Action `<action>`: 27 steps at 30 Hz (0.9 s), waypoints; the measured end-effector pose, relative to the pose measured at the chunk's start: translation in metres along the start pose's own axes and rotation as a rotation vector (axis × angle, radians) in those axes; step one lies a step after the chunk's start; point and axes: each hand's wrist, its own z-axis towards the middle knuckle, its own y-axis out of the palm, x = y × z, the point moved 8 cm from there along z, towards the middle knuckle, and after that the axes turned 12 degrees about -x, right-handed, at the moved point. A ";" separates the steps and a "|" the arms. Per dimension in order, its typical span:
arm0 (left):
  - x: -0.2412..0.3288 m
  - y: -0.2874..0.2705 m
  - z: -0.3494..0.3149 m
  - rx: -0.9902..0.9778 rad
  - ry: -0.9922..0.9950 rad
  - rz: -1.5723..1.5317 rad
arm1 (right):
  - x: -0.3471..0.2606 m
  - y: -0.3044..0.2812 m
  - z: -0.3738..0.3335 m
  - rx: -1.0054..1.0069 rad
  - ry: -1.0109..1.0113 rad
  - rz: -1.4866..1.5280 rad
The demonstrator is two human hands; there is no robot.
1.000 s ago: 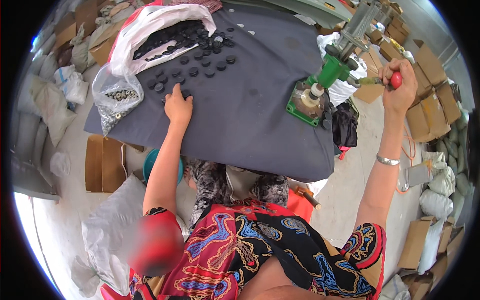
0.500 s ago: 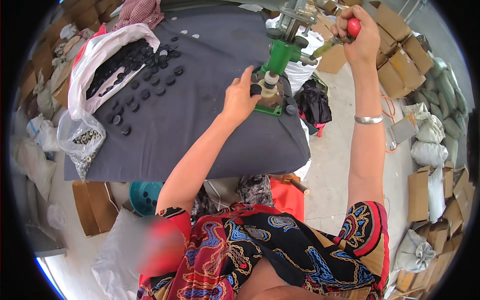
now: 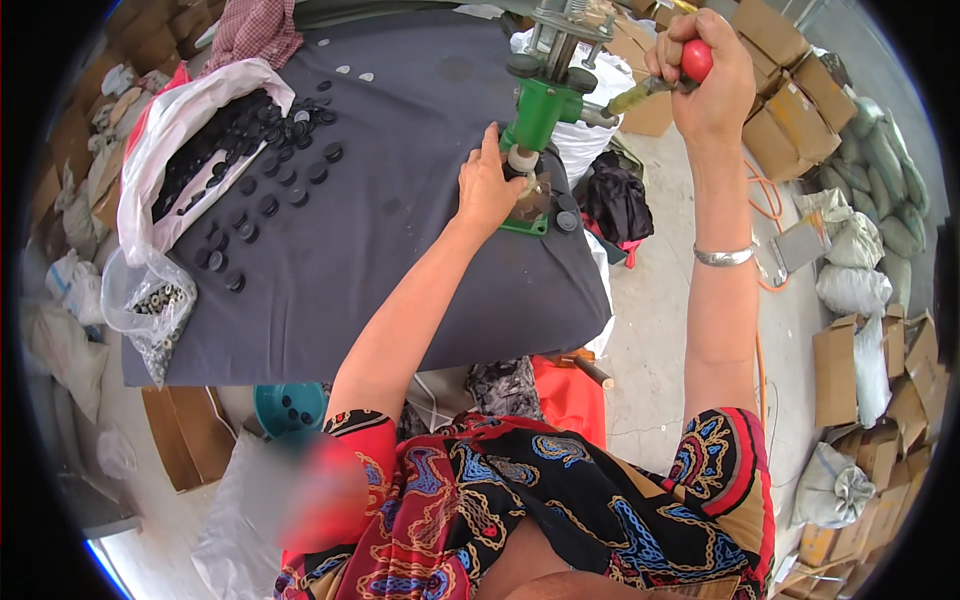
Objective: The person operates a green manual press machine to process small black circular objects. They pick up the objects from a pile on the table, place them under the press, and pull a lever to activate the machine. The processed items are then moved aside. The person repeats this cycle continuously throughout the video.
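Observation:
My right hand point(image 3: 712, 85) is wrapped round the red ball knob point(image 3: 697, 61) on the raised lever of a green hand press point(image 3: 536, 117). At the press's lower end, my left hand point(image 3: 490, 190) reaches in from the left. Its index finger points up along the press body, and its thumb is bent in beside the pale ram point(image 3: 521, 158). Whatever lies between thumb and fingers is hidden. Two small black caps point(image 3: 567, 212) rest beside the green base, to the right.
Loose black caps point(image 3: 268, 205) lie on the dark tablecloth point(image 3: 400, 290), beside an open white sack point(image 3: 150, 180) of them. A clear bag point(image 3: 150, 300) holds small metal parts. Below the table stands a teal basin point(image 3: 290, 405). Cardboard boxes point(image 3: 795, 120) and sacks crowd the right.
My left hand has moved in under the press ram; the black cap seen at its fingers before is now hidden. My right hand stays on the raised knob. The view has shifted slightly.

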 end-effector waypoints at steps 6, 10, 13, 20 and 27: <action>-0.007 0.004 0.000 -0.027 -0.059 -0.155 | -0.009 0.018 -0.046 -0.067 -0.024 0.015; 0.000 -0.007 -0.013 -0.014 0.001 -0.139 | 0.000 0.050 -0.135 -0.181 -0.273 -0.228; -0.005 -0.037 -0.043 0.063 0.023 -0.035 | 0.012 0.071 -0.176 -0.270 -0.359 -0.478; -0.065 -0.180 -0.155 0.467 -0.062 0.261 | 0.008 0.057 -0.164 -0.285 -0.208 -0.455; -0.155 -0.292 -0.268 0.634 -0.544 0.631 | 0.002 0.023 -0.069 -0.122 0.019 -0.071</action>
